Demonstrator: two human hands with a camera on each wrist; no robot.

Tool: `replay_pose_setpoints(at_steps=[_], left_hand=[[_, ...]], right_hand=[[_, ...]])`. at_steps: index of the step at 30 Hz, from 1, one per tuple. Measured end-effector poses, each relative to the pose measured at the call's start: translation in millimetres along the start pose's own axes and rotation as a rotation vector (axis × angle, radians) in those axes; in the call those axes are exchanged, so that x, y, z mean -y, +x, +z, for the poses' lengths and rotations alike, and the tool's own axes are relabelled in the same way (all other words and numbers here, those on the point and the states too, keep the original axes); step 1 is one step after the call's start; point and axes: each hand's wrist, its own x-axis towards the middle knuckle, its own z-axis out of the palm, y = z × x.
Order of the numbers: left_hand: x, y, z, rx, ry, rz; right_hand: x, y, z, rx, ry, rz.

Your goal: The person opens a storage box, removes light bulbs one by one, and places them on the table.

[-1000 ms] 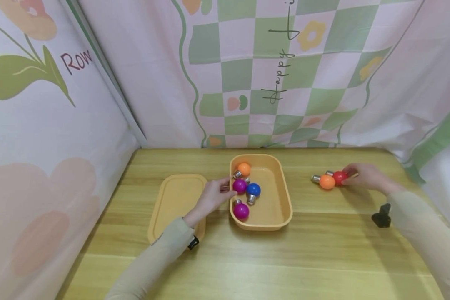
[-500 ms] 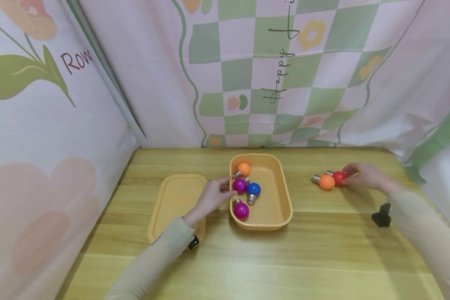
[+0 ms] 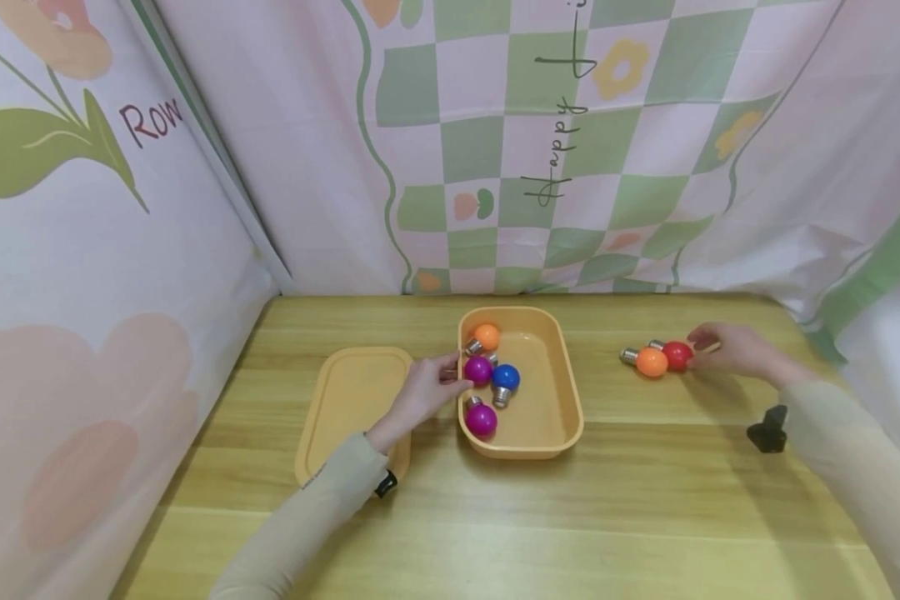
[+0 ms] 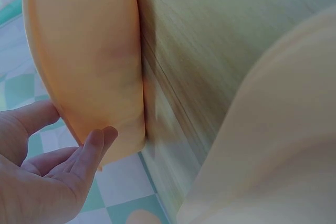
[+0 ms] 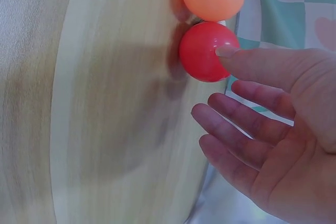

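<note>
My left hand (image 3: 423, 392) is at the left rim of an orange-yellow plastic box (image 3: 573, 408). In the left wrist view its thumb lies at the rim and the fingers curl by the outer wall. Inside the box lie an orange bulb (image 3: 486, 337), two purple bulbs (image 3: 477, 371) and a blue bulb (image 3: 506, 378). On the table to the right, a red bulb (image 3: 677, 356) lies against another orange bulb (image 3: 652, 362). Beside the red one, my right hand (image 3: 735, 348) has its fingers loosely spread. In the right wrist view the thumb overlaps the red bulb; contact is unclear.
A flat lid (image 3: 356, 400) of the same colour lies left of the box, partly under my left forearm. The wooden table (image 3: 540, 517) ends at a checked curtain (image 3: 540, 167) behind. Another printed cloth (image 3: 97, 333) hangs along the left side.
My right hand has drawn very slightly right, away from the red bulb. The left hand, the box and the bulbs stay where they were.
</note>
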Motion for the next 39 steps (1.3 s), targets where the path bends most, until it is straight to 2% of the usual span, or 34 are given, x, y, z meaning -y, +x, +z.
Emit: replay_pose_setpoints(at_steps=[13, 25, 31, 39], left_hand=[[0.7, -1.2, -0.9, -0.015, 0.008, 0.027], [2.7, -1.9, -0.2, -0.017, -0.01, 0.013], [2.1, -2.1, -0.1, -0.019, -0.018, 0.016], [0.1, -1.9, 0.3, -0.023, 0.018, 0.028]], right_hand=[[20.0, -5.5, -11.2, -0.041, -0.003, -0.042], [65.6, -9.0, -21.2, -0.044, -0.041, -0.097], [84.1, -8.6, -19.6, -0.063, -0.054, -0.155], [114.9, -6.0, -15.3, -0.072, -0.071, -0.216]])
